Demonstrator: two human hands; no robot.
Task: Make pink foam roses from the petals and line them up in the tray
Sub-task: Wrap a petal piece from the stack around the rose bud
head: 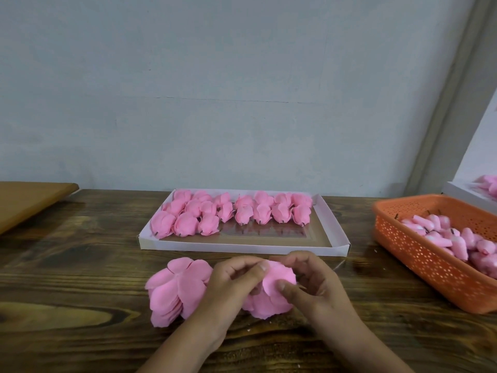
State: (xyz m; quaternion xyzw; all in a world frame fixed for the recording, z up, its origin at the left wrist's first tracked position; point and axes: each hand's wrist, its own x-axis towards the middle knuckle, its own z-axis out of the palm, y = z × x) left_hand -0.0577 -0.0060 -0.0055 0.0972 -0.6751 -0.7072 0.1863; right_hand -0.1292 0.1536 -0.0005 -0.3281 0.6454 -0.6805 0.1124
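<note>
Pink petal piece (277, 281) was pinched by both hands, left hand (234, 278) and right hand (312, 284); the tray (333, 235) lay at twelve o'clock on the bench (80, 265).

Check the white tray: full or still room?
Still room. The finished roses fill only the far part of the white tray; the strip along its near edge is bare.

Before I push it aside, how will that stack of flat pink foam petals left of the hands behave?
The stack of flat pink foam petals is probably very light. Its thin layers already fan out unevenly, so a push would likely slide the top sheets apart. Lifted by one edge, the sheets would probably droop.
</note>
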